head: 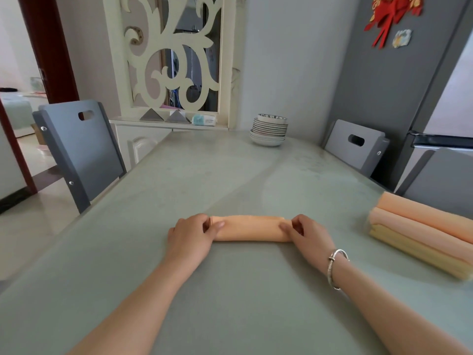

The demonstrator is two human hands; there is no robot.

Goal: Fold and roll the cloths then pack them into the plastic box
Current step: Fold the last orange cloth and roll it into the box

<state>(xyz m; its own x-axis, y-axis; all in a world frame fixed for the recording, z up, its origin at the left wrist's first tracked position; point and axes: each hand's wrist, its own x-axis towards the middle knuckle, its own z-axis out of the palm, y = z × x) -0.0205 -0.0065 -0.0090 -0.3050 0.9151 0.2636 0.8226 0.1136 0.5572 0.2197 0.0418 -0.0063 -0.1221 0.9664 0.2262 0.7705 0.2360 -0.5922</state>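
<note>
Right now the peach cloth roll [252,228] lies crosswise on the grey-green surface [230,172], about mid-width, nearer the person than the far wall. It's rolled tight into a long tube. Left hand [190,235] holds the roll's left end, fingers curled over the top and thumb laid along the near side, so that grip is wrapped round the cloth. Right hand [308,233] does the same at the right end, fingers bent over it, thumb tip pressed on the fabric. Silver bracelet [336,267] sits on the right wrist. Both forearms reach in from the near edge.

Over to the right, well apart from the roll, a stack of rolled cloths [419,234] lies by the surface's right edge: peach ones on top and far side, pale yellow ones lower and nearer. Something clear shows at the stack's left end, prob. a plastic box wall, can't tell for sure.

At the far end of the surface, against the wall, stands a pile of plates [268,131] w/ a patterned bowl on top. Grey chair [79,149] at the left side, another grey chair [355,147] far right. Grey fridge [409,73] right of that, w/ a red decoration [391,16] on it. Cream carved screen [174,55] stands at the far left.
</note>
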